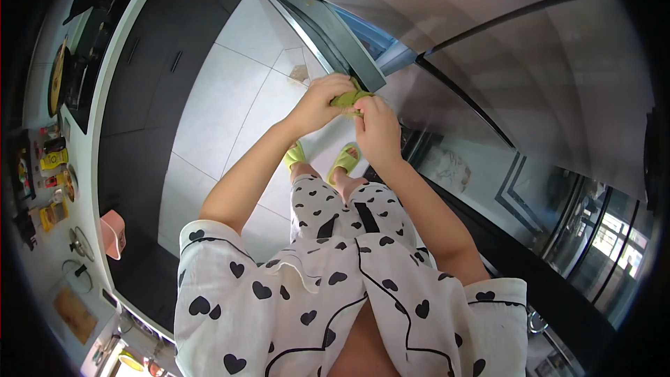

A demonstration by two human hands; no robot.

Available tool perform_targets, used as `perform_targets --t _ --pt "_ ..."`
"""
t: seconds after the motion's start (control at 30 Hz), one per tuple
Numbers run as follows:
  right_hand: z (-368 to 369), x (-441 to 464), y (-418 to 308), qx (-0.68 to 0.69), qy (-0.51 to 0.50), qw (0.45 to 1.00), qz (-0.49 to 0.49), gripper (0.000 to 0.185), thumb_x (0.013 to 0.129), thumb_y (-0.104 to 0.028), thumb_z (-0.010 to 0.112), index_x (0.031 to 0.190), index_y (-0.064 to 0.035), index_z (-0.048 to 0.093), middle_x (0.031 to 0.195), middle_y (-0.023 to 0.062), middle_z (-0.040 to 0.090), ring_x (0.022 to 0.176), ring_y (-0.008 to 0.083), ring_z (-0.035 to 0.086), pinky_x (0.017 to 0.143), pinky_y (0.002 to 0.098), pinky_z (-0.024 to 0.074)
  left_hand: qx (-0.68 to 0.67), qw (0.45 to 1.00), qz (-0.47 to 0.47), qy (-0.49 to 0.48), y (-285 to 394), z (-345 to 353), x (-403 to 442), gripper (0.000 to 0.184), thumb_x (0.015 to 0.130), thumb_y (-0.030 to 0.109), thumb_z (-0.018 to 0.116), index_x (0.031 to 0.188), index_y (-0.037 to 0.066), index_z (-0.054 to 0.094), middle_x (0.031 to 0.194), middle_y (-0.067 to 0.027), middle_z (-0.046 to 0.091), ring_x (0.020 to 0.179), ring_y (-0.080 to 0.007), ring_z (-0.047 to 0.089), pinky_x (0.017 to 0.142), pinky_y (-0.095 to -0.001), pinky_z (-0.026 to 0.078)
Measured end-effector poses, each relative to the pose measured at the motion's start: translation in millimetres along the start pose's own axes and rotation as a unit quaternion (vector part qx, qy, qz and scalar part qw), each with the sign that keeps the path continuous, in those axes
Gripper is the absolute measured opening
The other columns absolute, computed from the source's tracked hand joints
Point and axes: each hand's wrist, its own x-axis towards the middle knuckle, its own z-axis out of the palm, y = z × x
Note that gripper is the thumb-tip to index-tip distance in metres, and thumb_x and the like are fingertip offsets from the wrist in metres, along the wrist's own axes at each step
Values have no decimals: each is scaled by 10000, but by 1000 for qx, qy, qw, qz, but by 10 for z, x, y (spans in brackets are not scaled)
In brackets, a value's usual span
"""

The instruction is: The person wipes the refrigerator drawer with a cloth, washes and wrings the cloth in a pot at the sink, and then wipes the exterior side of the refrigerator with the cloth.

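My left hand (322,102) is closed on a bunched green cloth (347,100) at the end of an open refrigerator door (349,49). From the other side, my right hand (379,132) pinches the same cloth, its fingers close to those of the left. The cloth lies against or very near the lower corner of the door; I cannot tell how firmly it touches. Behind the door, a bluish lit interior (366,35) shows in the gap.
Glossy cabinet fronts (530,63) rise on the right. On the left runs a counter (105,98) with a pan (59,77), several bottles (54,159) and a pink bin (112,234) at its edge. My feet in green slippers (343,159) stand on the tiled floor (230,91).
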Motion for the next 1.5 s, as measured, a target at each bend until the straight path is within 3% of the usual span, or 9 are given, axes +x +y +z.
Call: perform_targets --t 0.13,0.17,0.23,0.33,0.5,0.67,0.7,0.97,1.5 --pt "-201 198 -344 52 11 997 -62 256 755 11 587 994 -77 562 901 110 530 889 336 548 747 442 461 -177 967 -158 93 313 -167 -224 328 799 86 716 1107 22 627 1085 -91 600 975 -222 581 827 -342 480" --pt "-222 309 -425 60 38 993 -92 250 757 12 583 990 -78 563 905 108 529 890 334 547 741 440 464 -261 923 -261 107 451 -287 -189 328 825 64 697 1140 13 623 1114 -84 596 972 -166 570 822 -313 485" --pt "-204 583 -547 68 95 981 -157 241 761 13 578 983 -80 567 917 106 526 894 329 544 731 435 470 -157 938 -232 205 613 -509 13 338 827 58 691 1152 2 615 1160 -111 587 1032 -201 572 887 -310 464" --pt "-89 1187 -645 65 160 958 -230 236 769 10 583 990 -72 570 959 112 533 924 323 542 737 424 483 71 931 -60 354 345 -770 366 328 837 54 663 1157 3 615 1222 -150 582 1094 -259 578 927 -320 457" --pt "419 1720 -458 -20 93 985 -142 282 780 -42 615 1060 -44 585 1008 148 558 980 347 541 808 434 474 252 925 -74 275 -585 -954 759 377 840 142 625 1201 37 598 1325 -159 529 1244 -325 480 1009 -378 399" --pt "511 1632 -195 -50 91 990 -99 164 808 -94 606 965 -47 617 970 151 573 968 340 555 832 450 449 332 924 -84 168 -408 -858 723 443 813 233 629 1226 80 583 1313 -96 542 1299 -299 432 1023 -429 364" --pt "498 1611 -148 -26 114 988 -100 150 798 -97 620 935 -37 636 928 153 594 929 348 568 820 455 450 306 931 -51 192 -439 -810 733 423 773 217 625 1185 123 603 1284 -62 560 1277 -251 455 1014 -479 356" --pt "154 1174 154 87 30 996 4 203 760 -114 677 950 -41 677 863 147 613 835 340 593 742 431 472 235 960 -37 149 -155 -417 640 398 699 175 642 1085 82 615 1213 -72 582 1227 -272 489 1040 -515 349" --pt "-264 53 364 103 -11 991 88 171 773 -73 668 930 -12 641 763 118 569 642 246 567 605 352 456 158 984 7 87 434 293 298 415 642 132 688 1048 96 609 1189 -76 587 1224 -250 489 995 -468 352"
